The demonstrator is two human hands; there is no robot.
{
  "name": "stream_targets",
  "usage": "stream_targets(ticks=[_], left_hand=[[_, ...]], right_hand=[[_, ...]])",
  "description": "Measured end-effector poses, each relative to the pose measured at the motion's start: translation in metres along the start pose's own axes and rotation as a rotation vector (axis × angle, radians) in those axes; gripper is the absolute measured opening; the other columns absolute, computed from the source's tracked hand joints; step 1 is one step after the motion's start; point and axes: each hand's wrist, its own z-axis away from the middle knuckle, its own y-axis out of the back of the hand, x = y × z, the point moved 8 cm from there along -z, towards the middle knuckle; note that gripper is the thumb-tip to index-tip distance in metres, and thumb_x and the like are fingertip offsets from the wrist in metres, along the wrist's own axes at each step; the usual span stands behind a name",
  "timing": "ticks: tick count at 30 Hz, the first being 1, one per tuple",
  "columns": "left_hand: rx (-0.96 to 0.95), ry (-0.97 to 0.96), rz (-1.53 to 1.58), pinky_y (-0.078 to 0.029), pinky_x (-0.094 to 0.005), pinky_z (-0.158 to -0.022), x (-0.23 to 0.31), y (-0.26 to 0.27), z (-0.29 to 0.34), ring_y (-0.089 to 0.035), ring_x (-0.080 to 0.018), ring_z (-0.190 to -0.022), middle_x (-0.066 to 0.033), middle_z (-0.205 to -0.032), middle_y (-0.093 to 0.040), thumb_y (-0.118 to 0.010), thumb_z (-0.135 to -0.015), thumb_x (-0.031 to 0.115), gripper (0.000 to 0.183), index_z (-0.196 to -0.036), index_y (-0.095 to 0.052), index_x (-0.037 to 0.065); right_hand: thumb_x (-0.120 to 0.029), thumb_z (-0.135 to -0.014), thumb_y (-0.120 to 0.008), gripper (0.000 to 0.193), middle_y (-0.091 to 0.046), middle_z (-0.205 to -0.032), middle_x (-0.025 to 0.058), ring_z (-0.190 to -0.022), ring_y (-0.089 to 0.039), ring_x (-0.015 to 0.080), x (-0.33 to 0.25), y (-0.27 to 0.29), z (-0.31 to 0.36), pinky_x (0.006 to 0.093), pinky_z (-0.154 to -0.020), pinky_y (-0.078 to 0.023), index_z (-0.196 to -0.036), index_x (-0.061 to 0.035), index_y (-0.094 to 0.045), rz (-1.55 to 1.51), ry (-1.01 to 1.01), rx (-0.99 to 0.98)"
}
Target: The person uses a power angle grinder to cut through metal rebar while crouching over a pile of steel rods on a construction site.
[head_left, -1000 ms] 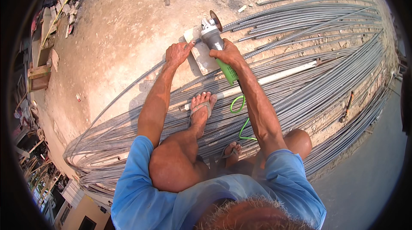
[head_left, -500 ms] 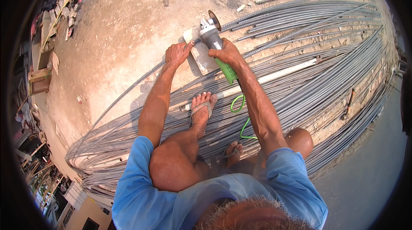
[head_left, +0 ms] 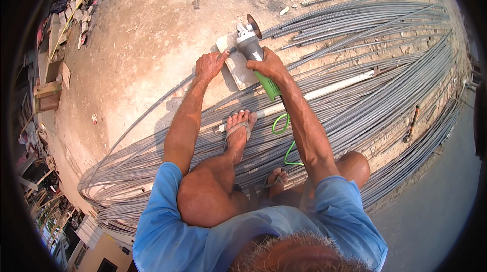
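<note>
Both arms reach forward, left hand [head_left: 210, 65] gripping a steel bar [head_left: 175, 88], right hand [head_left: 269, 63] clamped round a grinder [head_left: 249, 44] near the bar. Rods [head_left: 375, 107] lie across sandy ground [head_left: 152, 23].

A green-and-grey grinder [head_left: 249, 46], brown disc [head_left: 254, 26] at its far end, slants across a long, curved rod [head_left: 175, 88].

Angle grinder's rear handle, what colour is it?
The angle grinder's rear handle is green, seen best in the head view.
</note>
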Motion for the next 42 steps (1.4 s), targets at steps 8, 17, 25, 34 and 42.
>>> stream_targets(ticks=[8,17,25,34,42], left_hand=[[-0.037,0.039,0.011,-0.056,-0.0491,-0.071,0.0012,0.0001,0.0011,-0.073,-0.0366,-0.078,-0.0190,-0.074,-0.072,-0.045,-0.097,0.071,0.070,-0.095,-0.080,0.010],[-0.050,0.036,-0.030,-0.055,-0.0505,-0.073,0.0027,0.0006,0.0001,-0.073,-0.0391,-0.081,-0.0212,-0.078,-0.073,-0.045,-0.098,0.069,0.069,-0.095,-0.080,0.010],[-0.007,0.016,-0.013,-0.054,-0.0513,-0.071,0.0002,0.0018,-0.0002,-0.072,-0.0400,-0.078,-0.0214,-0.075,-0.071,-0.045,-0.097,0.071,0.072,-0.089,-0.078,0.007],[-0.022,-0.005,0.010,-0.053,-0.0518,-0.070,0.0064,0.0021,0.0021,-0.071,-0.0403,-0.076,-0.0216,-0.073,-0.070,-0.043,-0.097,0.072,0.075,-0.087,-0.076,0.005],[-0.027,0.014,0.028,-0.053,-0.0497,-0.067,0.0020,-0.0014,0.0000,-0.070,-0.0356,-0.072,-0.0188,-0.070,-0.069,-0.042,-0.097,0.074,0.077,-0.085,-0.076,0.006]], right_hand=[[-0.041,-0.062,-0.082,0.079,-0.072,-0.108,0.0269,-0.100,-0.072,0.0360,-0.0005,-0.0005,0.0007,0.0409,-0.088,-0.056,-0.122,0.0069,-0.062,-0.030,-0.008,0.009],[-0.040,-0.062,-0.082,0.077,-0.072,-0.107,0.0256,-0.099,-0.072,0.0350,-0.0030,0.0008,0.0035,0.0404,-0.087,-0.056,-0.121,0.0062,-0.063,-0.041,-0.006,0.011],[-0.041,-0.062,-0.082,0.077,-0.072,-0.107,0.0256,-0.098,-0.072,0.0348,-0.0048,-0.0011,0.0008,0.0403,-0.087,-0.056,-0.120,0.0061,-0.063,-0.034,-0.019,0.020],[-0.042,-0.062,-0.082,0.078,-0.072,-0.107,0.0249,-0.099,-0.072,0.0350,-0.0015,-0.0012,-0.0005,0.0403,-0.087,-0.055,-0.121,0.0059,-0.063,-0.036,-0.021,-0.012],[-0.041,-0.062,-0.082,0.077,-0.072,-0.107,0.0248,-0.099,-0.072,0.0347,-0.0011,0.0012,0.0011,0.0406,-0.087,-0.055,-0.120,0.0050,-0.063,-0.017,0.008,0.015]])
